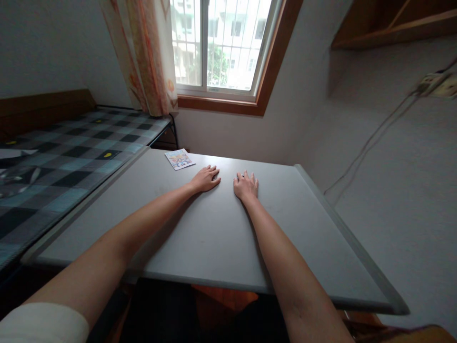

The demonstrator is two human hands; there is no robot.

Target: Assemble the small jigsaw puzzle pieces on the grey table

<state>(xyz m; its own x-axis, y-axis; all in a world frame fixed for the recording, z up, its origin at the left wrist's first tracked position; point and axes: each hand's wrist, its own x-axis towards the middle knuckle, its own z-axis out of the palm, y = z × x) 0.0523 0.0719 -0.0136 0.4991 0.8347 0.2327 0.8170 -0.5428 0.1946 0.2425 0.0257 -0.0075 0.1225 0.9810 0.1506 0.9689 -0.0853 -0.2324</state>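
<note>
Both my arms reach out over a grey table (200,238). My left hand (206,178) lies palm down on the tabletop with its fingers stretched out, holding nothing. My right hand (246,185) rests flat beside it, a small gap between them, fingers slightly spread and empty. A small colourful picture card (180,158) lies on the table just beyond and to the left of my left hand, not touched by either hand.
A bed with a checked grey and black cover (71,157) runs along the table's left side. A window (221,45) with a patterned curtain (144,52) is behind. On the right wall are a wooden shelf (392,24), a socket (437,83) and hanging cables.
</note>
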